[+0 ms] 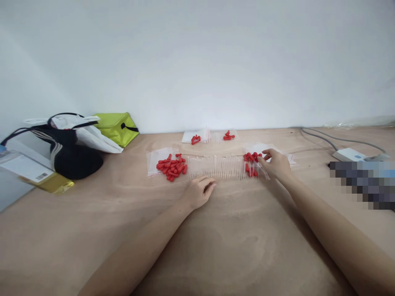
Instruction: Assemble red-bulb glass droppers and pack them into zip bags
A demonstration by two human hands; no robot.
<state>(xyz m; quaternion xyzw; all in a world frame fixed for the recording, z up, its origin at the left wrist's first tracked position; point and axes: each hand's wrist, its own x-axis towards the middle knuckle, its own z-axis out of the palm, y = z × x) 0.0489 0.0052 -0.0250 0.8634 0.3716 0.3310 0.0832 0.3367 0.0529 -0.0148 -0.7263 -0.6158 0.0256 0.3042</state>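
My left hand [199, 192] rests on the table with fingers loosely curled, a gap between thumb and forefinger, and nothing visible in it. Just beyond it lies a long row of thin clear dropper tubes [212, 166]. Left of the row, a heap of red rubber dropper bulbs [173, 167] sits partly on a clear zip bag [153, 161]. My right hand [276, 165] pinches at the right end of the row, its fingertips beside a small group of red bulbs [250, 157]. A clear bag [263, 172] lies under its thumb. What the pinch holds is too small to make out.
Farther back, small bags hold more tubes [215, 137] and red bulbs [228, 135]. At left are a black cap [75, 158], a white bag [95, 137], a lime-green bag [115, 127] and a yellow packet [49, 183]. A white power strip [350, 155] with grey cable [321, 135] lies right.
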